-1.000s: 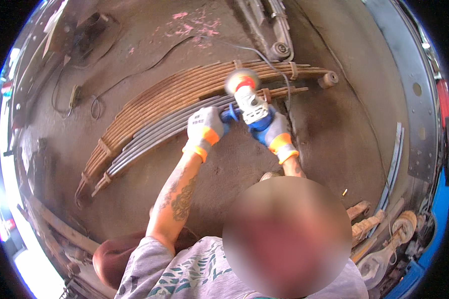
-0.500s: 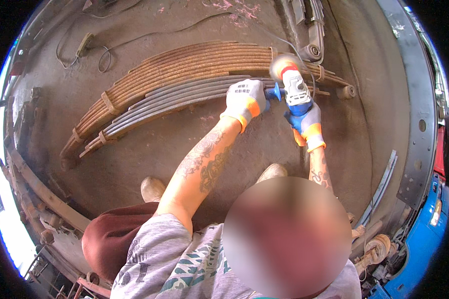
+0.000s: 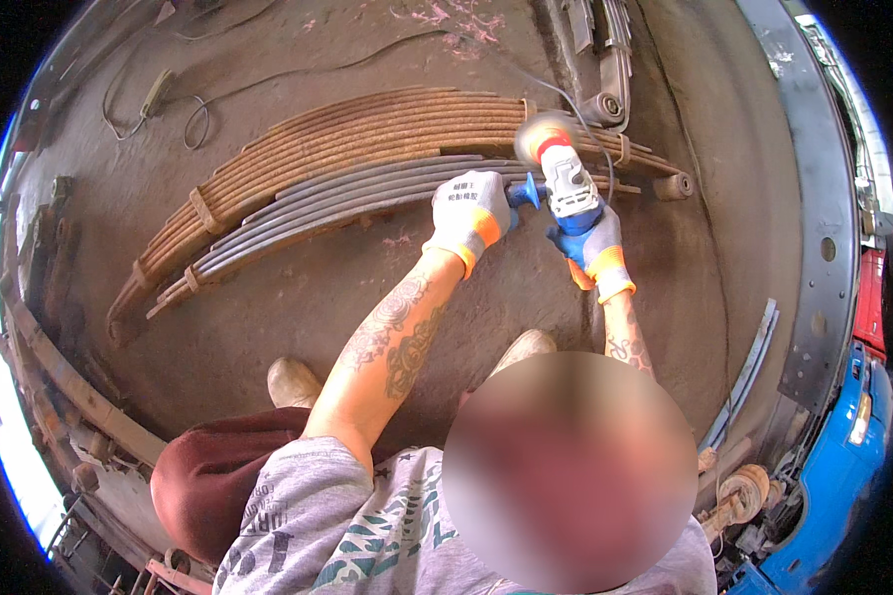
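The left hand [image 3: 469, 213], in a grey-white glove with an orange cuff, is wrapped around the blue side handle [image 3: 526, 191] of a white-and-blue angle grinder [image 3: 571, 186], and the right hand [image 3: 593, 243], in a grey-and-blue glove, grasps the tool's blue rear end. The grinder is held over the right part of two curved steel leaf stacks, a shorter grey stack [image 3: 318, 201] and a longer rust-brown stack [image 3: 367, 129] beside it, with its round red-centred disc [image 3: 547, 139] (a blur, so contact cannot be told) in front of the rusty leaves.
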The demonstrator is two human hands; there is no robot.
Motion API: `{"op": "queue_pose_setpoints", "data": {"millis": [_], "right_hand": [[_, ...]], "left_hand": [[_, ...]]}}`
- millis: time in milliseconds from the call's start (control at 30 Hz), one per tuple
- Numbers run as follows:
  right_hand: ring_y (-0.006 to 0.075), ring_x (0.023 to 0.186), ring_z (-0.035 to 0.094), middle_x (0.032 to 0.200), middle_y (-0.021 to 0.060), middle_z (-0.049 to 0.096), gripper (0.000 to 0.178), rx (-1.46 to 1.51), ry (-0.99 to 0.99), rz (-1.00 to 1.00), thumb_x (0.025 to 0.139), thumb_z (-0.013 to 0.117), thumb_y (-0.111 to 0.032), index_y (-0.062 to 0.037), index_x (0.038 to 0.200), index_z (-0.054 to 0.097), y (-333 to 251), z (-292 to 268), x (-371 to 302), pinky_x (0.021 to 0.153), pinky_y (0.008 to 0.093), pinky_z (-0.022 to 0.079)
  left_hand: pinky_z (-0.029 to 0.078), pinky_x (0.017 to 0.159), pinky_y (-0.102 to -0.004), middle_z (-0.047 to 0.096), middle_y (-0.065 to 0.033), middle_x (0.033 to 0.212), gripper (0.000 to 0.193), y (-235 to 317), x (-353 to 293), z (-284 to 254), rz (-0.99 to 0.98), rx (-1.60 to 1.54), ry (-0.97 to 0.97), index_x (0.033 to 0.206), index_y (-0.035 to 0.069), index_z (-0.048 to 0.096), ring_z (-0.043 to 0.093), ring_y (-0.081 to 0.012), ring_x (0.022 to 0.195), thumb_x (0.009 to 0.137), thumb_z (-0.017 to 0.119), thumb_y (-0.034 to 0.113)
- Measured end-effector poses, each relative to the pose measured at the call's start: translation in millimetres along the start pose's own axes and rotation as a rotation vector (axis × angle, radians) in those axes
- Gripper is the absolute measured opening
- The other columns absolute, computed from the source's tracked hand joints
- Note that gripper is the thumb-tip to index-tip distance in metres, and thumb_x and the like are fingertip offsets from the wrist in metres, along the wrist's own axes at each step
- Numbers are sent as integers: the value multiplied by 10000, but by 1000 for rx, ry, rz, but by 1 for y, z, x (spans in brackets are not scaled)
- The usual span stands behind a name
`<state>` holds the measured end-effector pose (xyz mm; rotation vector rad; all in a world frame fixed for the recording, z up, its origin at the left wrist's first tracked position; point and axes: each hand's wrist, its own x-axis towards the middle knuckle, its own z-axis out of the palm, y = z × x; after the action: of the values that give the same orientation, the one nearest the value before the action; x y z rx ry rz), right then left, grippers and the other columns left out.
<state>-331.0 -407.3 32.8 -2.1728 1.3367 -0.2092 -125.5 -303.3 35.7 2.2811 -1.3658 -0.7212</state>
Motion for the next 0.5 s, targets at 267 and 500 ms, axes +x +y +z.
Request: {"op": "queue_pose_setpoints", "data": {"millis": [267,500], "right_hand": [[211,1109,736,1216,132,773,713,178,32,-10,700,938,-200,-21,1337,672,-12,7,-11,994,355,571],[199,1098,733,1223,119,773,708,59,-35,27,713,923,-196,-68,1361,669,-22,12,-8,975,353,575]], "left_hand": [[601,796,-469,781,-185,921,228,-5,-10,8,-26,28,-17,960,96,819,764,-373,894,845,709,259],[599,812,-474,782,-183,946,234,-26,-19,14,-4,7,94,963,106,818,761,-375,902,858,705,282]]}}
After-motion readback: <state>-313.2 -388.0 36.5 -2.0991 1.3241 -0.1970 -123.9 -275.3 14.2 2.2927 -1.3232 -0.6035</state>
